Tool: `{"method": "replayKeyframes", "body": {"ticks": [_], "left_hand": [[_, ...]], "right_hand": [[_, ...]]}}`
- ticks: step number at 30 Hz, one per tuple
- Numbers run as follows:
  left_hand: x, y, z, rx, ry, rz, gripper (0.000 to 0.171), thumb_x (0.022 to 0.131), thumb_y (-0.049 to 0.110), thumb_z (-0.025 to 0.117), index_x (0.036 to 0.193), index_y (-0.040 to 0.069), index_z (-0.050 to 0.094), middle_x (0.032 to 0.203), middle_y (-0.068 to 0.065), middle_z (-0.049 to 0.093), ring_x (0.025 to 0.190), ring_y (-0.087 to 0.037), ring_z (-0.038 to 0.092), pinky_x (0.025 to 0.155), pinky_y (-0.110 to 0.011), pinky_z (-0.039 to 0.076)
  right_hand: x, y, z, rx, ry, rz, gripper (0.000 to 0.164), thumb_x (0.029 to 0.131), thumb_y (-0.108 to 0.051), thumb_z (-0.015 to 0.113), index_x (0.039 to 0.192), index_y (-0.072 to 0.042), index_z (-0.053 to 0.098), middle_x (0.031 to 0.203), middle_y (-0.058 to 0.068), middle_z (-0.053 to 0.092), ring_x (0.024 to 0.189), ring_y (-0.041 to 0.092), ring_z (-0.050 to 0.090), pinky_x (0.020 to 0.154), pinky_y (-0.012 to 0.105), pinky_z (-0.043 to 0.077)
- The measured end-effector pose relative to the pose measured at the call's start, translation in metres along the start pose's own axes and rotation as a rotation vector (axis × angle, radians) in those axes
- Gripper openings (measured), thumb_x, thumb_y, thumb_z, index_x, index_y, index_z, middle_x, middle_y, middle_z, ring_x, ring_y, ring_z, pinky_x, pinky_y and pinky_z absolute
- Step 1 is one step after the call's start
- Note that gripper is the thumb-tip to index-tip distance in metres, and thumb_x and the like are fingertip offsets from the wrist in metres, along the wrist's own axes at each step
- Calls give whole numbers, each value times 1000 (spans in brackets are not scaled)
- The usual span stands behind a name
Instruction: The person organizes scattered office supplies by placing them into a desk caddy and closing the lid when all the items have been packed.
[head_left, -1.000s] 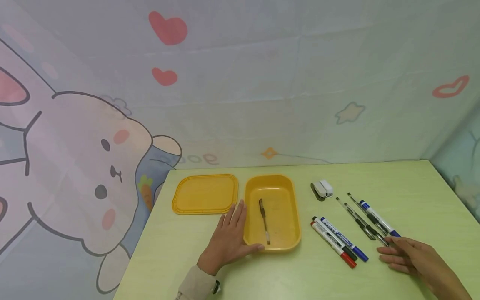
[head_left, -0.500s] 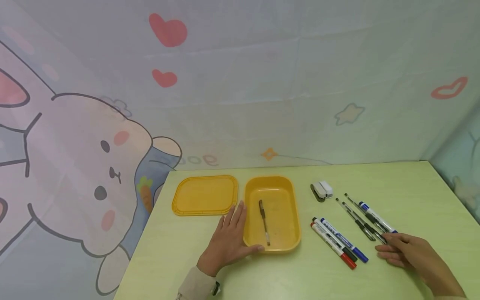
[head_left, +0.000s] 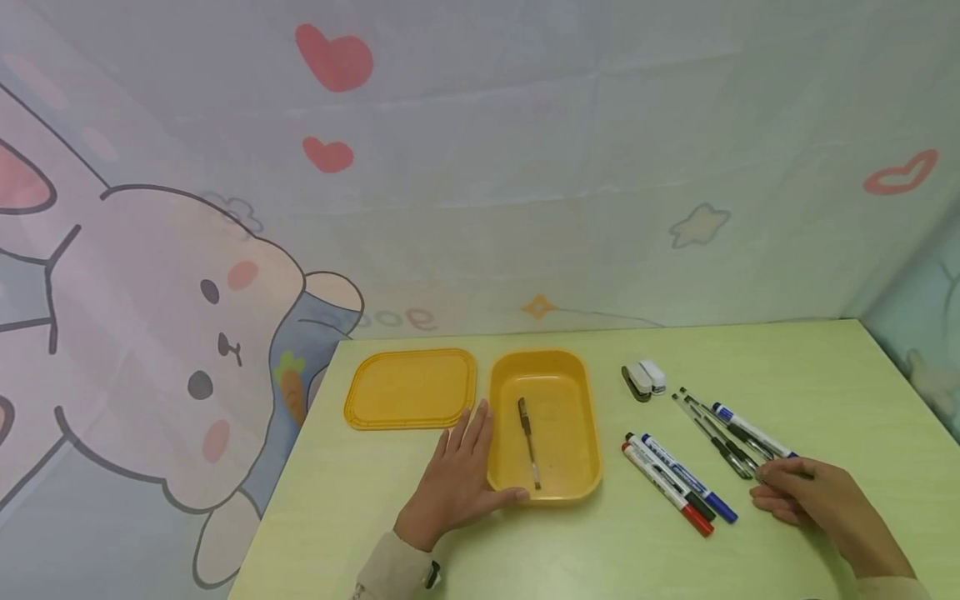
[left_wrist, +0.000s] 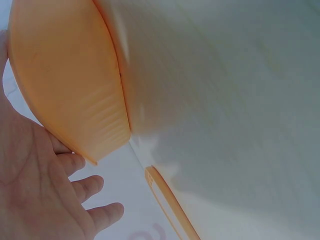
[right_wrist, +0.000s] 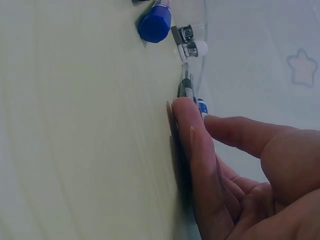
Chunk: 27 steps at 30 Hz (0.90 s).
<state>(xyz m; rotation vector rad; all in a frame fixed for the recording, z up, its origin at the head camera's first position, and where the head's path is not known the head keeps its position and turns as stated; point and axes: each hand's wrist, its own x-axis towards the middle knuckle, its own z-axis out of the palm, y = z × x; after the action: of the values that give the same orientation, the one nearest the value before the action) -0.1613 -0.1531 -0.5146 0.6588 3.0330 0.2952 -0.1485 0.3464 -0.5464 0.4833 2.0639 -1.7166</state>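
My left hand (head_left: pixel 459 483) rests spread against the side of a yellow plastic tub (head_left: pixel 596 467), its thumb along the near rim. A gel pen (head_left: pixel 528 437) with a clear barrel and black cap lies in the tub. In the left wrist view, the left fingers lie along the tub's wall (left_wrist: pixel 70 80). At the right, my right hand (head_left: pixel 817 504) pinches the near end of a gel pen (head_left: pixel 750 463) between thumb and fingers, low over the table. Other clear gel pens (head_left: pixel 720 447) and a blue-capped whiteboard marker (head_left: pixel 753 429) lie beside it. The fingers hide part of the held pen.
A yellow lid (head_left: pixel 411 389) lies left of the tub. Red, black and blue markers (head_left: pixel 671 483) lie together between tub and right hand. Two small white staplers (head_left: pixel 643 380) stand behind them. A printed cloth (head_left: pixel 480 167) hangs behind the table's back edge.
The right hand has shifted slightly left and away from the person. The far ends of a gel pen and the blue marker have moved left, closer to the other pens. The left hand stays put.
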Motion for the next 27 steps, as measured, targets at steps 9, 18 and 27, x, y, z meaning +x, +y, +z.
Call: {"method": "replayKeyframes", "body": {"ticks": [9,18,27], "left_hand": [[0,0,0,-6,-2,5,120,85,87,45,164,6,5,172,-11,5,156,-36,13,118,-62,25],[0,1,1,-10,-9,1,119,85,86,44,164,9,1,172,-11,5,156,-36,13,119,-62,24],[0,0,1,-12,-14,-5,119,85,87,43,164,11,-3,172,-9,2,157,-36,12,119,-61,23]], "right_hand": [[5,3,-1,-92,-3,-26,44,97,-22,71,123,12,59,90,7,79,80,19,77,70,30,61],[3,2,-1,-198,-27,-71,34,101,-22,65,113,10,68,88,3,77,77,15,76,71,25,59],[5,-2,1,-270,-15,-88,40,98,-22,69,116,14,64,89,4,75,77,17,74,71,28,60]]}}
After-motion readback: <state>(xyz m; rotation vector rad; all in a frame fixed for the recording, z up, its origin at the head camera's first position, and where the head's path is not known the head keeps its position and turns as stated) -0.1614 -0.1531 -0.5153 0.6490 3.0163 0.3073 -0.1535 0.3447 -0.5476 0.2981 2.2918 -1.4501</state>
